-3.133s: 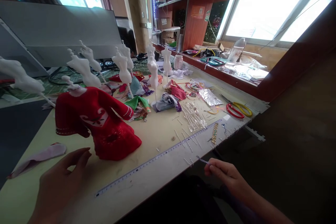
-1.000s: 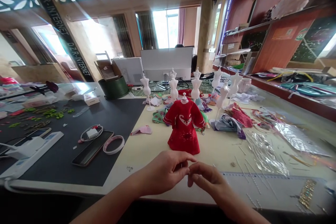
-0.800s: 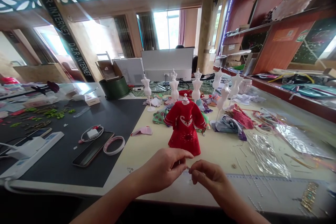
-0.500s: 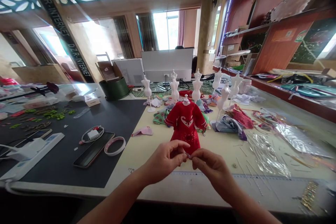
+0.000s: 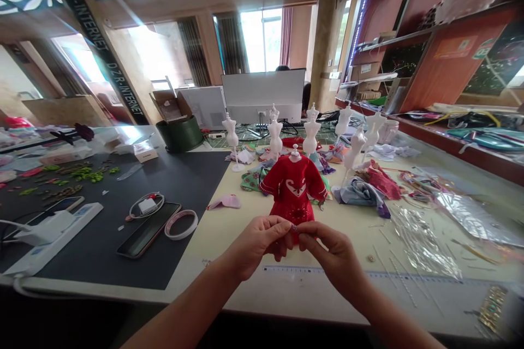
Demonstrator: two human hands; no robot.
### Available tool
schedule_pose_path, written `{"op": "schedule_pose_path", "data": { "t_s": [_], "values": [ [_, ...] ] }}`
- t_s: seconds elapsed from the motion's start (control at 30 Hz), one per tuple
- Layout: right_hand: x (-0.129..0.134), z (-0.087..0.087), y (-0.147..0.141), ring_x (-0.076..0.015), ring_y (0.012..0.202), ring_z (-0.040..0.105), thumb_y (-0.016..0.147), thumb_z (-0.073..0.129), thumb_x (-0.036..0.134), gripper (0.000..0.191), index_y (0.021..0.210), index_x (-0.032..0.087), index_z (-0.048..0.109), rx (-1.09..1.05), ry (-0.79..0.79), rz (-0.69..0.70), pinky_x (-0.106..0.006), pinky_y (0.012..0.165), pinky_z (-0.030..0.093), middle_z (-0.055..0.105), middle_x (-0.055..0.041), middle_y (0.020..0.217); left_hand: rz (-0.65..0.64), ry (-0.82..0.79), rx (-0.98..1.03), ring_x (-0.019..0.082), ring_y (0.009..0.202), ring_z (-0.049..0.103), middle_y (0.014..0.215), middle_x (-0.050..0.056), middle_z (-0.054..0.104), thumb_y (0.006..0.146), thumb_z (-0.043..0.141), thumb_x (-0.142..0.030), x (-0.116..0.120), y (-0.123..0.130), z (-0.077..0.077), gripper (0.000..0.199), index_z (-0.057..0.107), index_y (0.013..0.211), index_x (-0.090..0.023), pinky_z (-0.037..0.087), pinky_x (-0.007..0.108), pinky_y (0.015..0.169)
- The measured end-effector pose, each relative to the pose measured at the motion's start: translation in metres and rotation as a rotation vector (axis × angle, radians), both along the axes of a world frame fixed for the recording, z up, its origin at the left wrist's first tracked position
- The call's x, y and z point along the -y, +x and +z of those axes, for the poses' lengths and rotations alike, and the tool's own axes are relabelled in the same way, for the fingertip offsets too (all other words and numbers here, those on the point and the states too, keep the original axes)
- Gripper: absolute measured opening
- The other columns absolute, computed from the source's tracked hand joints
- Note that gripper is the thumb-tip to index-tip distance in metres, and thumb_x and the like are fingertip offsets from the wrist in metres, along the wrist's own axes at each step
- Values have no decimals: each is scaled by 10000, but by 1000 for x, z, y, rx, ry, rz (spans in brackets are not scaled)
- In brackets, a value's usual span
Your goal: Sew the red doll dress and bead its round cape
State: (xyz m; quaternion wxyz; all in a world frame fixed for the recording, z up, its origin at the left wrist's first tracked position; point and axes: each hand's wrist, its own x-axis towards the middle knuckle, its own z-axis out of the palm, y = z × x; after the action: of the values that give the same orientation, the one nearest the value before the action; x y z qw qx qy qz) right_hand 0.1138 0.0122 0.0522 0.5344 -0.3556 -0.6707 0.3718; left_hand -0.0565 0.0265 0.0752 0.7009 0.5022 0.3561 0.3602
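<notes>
A small red doll dress (image 5: 295,184) with white trim and a pale heart-shaped design hangs on a little white mannequin in front of me. Before its skirt, my left hand (image 5: 262,240) and my right hand (image 5: 327,248) meet, fingertips pinched together. Between them is a tiny beaded trim piece (image 5: 293,227), greyish and sparkling, mostly hidden by the fingers. Both hands appear closed on this piece. Whether it touches the skirt behind it I cannot tell.
Several white mini mannequins (image 5: 275,136) stand behind the dress among folded doll clothes (image 5: 360,196). A ruler (image 5: 286,270) lies near the front edge. To the left are a tape roll (image 5: 181,224), a phone (image 5: 149,230) and a power strip (image 5: 53,240). Clear plastic bags (image 5: 423,242) lie right.
Both hands have risen slightly, and the left fingers have curled in tighter around the beaded piece. The whole view has shifted a little.
</notes>
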Motion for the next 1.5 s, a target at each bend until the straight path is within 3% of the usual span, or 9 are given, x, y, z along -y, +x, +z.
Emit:
{"op": "schedule_pose_path", "data": {
  "t_s": [0.33,0.5,0.8,1.17,1.5],
  "values": [
    [-5,-5,-3,-105,596,599,843,564,168,118,894,191,668,68,124,-11,-188,592,488,655,7,698,80,-87,64,72,544,521,650,10,590,735,703,-302,-5,0,-2,217,628,820,-117,382,188,508],
    [0,-18,-3,-100,605,595,862,545,164,145,936,205,663,116,107,32,-188,596,481,651,10,726,31,-123,45,79,548,529,676,26,593,773,654,-345,3,-4,-13,247,628,819,-104,384,191,490],
    [9,-36,-4,-113,663,599,878,519,149,184,1002,212,640,219,177,63,-212,636,476,648,-3,767,84,-212,97,79,530,529,628,10,581,714,708,-295,9,-9,-31,227,590,783,-114,395,182,475],
    [14,-36,-7,-157,765,613,891,494,163,201,1003,221,651,256,212,86,-254,706,492,673,-47,848,24,-186,26,90,542,529,631,30,593,736,674,-385,13,-13,-40,288,603,766,-108,376,183,463],
    [18,-44,-5,-147,695,597,891,494,165,195,994,212,653,302,186,108,-243,659,483,640,-31,745,71,-220,59,87,547,533,626,9,586,698,714,-324,17,-13,-47,254,572,752,-121,386,185,471]
  ]
}}
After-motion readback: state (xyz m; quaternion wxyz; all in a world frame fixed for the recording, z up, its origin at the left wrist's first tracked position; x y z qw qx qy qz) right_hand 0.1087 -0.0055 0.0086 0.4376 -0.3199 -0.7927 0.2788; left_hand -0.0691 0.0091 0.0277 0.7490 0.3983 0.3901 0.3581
